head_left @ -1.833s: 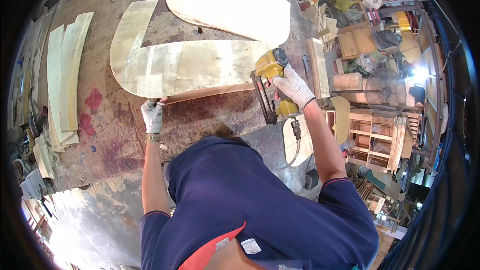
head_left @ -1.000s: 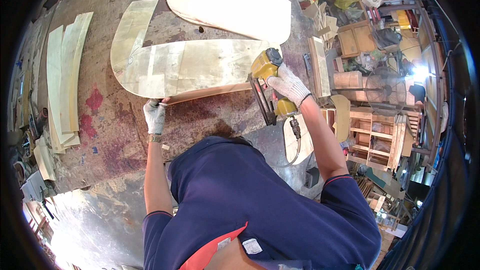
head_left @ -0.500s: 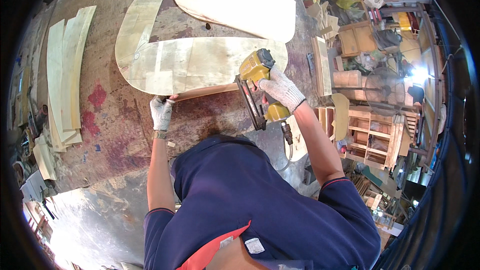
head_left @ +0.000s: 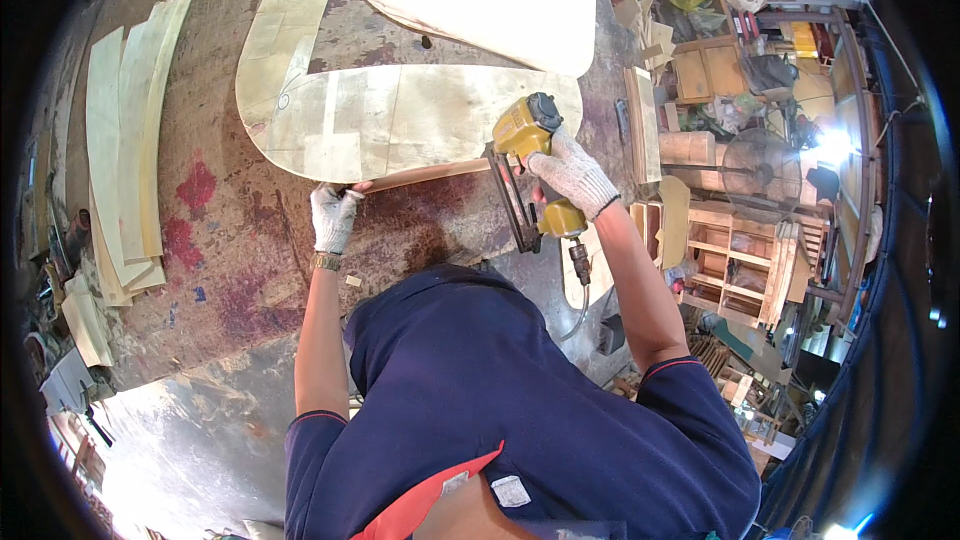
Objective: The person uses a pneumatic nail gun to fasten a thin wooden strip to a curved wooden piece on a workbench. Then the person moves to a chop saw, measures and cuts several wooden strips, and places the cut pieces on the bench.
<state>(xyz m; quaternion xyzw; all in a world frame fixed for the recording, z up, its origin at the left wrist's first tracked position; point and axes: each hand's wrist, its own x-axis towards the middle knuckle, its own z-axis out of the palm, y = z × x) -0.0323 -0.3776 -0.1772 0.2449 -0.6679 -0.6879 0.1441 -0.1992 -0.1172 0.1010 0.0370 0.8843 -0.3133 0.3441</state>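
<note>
My right hand (head_left: 577, 178), in a knitted work glove, is wrapped round the grip of a yellow and black nail gun (head_left: 520, 130). An air hose (head_left: 583, 290) hangs from the gun's lower end. The gun's long magazine slants beside the near edge of a curved, hook-shaped plywood panel (head_left: 400, 120) lying on the workbench. My left hand (head_left: 335, 217), also gloved, pinches the end of a thin wooden strip (head_left: 425, 177) against that same edge. Whether the gun's nose touches the strip cannot be made out.
A second rounded plywood panel (head_left: 490, 5) lies at the far side of the stained workbench (head_left: 230, 230). Several long curved wood strips (head_left: 140, 140) are stacked on the left. To the right stand a fan (head_left: 762, 165), a slatted wooden frame (head_left: 735, 260) and piled offcuts.
The view has shifted slightly. Both hands keep their grips, and the nail gun sits a little farther right and higher in the picture, still near the panel's edge.
</note>
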